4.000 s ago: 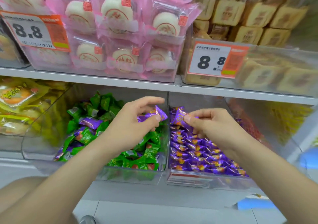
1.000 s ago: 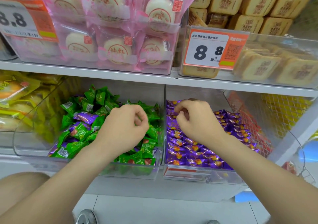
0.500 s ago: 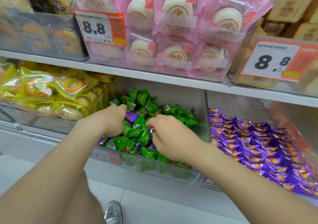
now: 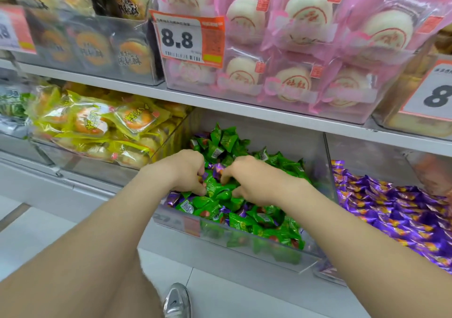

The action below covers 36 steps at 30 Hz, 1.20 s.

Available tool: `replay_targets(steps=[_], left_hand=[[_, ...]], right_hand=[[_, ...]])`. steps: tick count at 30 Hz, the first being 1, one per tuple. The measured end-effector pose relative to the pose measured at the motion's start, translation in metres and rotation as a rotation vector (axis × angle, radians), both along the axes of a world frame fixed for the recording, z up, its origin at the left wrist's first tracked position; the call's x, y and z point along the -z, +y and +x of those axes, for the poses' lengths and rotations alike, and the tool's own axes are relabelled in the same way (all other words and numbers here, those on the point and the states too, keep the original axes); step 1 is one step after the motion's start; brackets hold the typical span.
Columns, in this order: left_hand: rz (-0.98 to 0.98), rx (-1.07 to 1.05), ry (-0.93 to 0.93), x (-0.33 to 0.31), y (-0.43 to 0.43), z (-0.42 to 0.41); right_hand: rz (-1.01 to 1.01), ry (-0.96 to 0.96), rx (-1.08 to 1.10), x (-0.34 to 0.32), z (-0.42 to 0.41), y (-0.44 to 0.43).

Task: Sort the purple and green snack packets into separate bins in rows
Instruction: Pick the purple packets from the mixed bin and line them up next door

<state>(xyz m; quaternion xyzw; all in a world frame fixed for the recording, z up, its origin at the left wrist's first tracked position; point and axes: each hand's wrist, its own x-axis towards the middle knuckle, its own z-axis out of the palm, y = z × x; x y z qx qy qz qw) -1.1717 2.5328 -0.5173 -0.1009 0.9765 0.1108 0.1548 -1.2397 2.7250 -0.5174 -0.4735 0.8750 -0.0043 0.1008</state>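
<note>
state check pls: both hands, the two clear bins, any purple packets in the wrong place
left hand, in the green pile, fingers curled; grip unclear
right hand, in the same pile, fingers curled down; grip unclear
clear plastic left bin, open-topped, heaped with green snack packets, mixed
stray purple snack packets, a few among the green
clear plastic right bin, open-topped, purple foil packets only, in rows

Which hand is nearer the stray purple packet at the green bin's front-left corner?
Left. The left hand is just behind and right of that purple packet, thumb close to it; the right hand sits farther right, among the green packets.
</note>
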Motion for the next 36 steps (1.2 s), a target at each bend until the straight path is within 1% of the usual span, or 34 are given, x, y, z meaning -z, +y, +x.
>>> replay_targets(steps=[4,6,8,13,16,19,23,26,28,30,33,35,36], left_hand=[[0.002,0.066,0.031,0.004,0.005,0.000],[0.013,0.074,0.033,0.003,0.008,0.001],[0.014,0.070,0.032,0.002,0.008,0.001],[0.046,0.043,0.040,0.000,0.012,0.001],[0.091,0.027,0.066,-0.004,0.015,0.002],[0.210,0.003,0.185,-0.012,0.018,0.007],[0.491,-0.047,0.343,-0.021,0.031,0.016],[0.795,-0.097,0.400,-0.025,0.054,0.020],[0.894,-0.098,0.418,-0.031,0.067,0.023],[0.950,-0.027,0.432,-0.034,0.077,0.025],[0.936,0.033,0.488,-0.035,0.090,0.028],[0.962,0.045,0.535,-0.035,0.104,0.029],[0.970,0.047,0.554,-0.035,0.112,0.028]], right_hand=[[0.026,0.105,0.078,-0.017,0.001,0.014],[0.011,0.125,0.128,-0.029,0.008,0.021],[-0.054,0.124,0.190,-0.033,0.012,0.027],[-0.230,0.198,0.333,-0.023,0.012,0.043],[-0.394,0.050,0.294,-0.021,0.012,0.050],[-0.511,-0.140,0.299,-0.026,0.018,0.055],[-0.639,-0.190,0.344,-0.031,0.023,0.063],[-0.726,-0.259,0.345,-0.034,0.027,0.072],[-0.768,-0.289,0.354,-0.034,0.029,0.080],[-0.835,-0.308,0.372,-0.034,0.031,0.088],[-0.937,-0.376,0.455,-0.035,0.035,0.103],[-0.920,-0.404,0.469,-0.038,0.038,0.117],[-0.882,-0.384,0.452,-0.041,0.039,0.127]])
